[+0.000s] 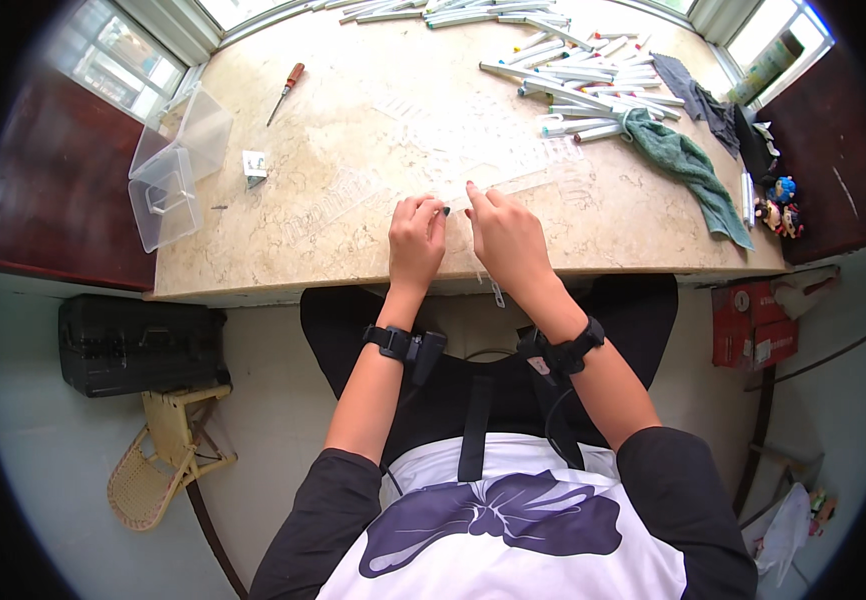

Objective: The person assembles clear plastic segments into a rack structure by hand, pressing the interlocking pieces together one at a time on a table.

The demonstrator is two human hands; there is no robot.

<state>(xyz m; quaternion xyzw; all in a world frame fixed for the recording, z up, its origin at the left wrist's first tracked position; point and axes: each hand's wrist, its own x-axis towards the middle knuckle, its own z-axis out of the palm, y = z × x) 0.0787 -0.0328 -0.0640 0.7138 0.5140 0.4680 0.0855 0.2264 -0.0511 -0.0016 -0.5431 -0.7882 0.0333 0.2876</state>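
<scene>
Right now both hands sit side by side at the near edge of the beige marble tabletop (283, 230). L hand (417, 238) is curled, fingertips pinching a small dark bit (446, 211), too tiny to tell what. R hand (508, 235) lies just beside it, index out & fingers pressing on a clear plastic strip (513, 187) that runs flat across the table; a thin clear piece (494, 290) hangs off the edge below it. Far right: pile of white marker pens (583, 80) w/ a green cloth (693, 170) next to them. Far left: clear plastic lidded box (175, 165), open, & a red-handled screwdriver (286, 90), well apart from my hands.
</scene>
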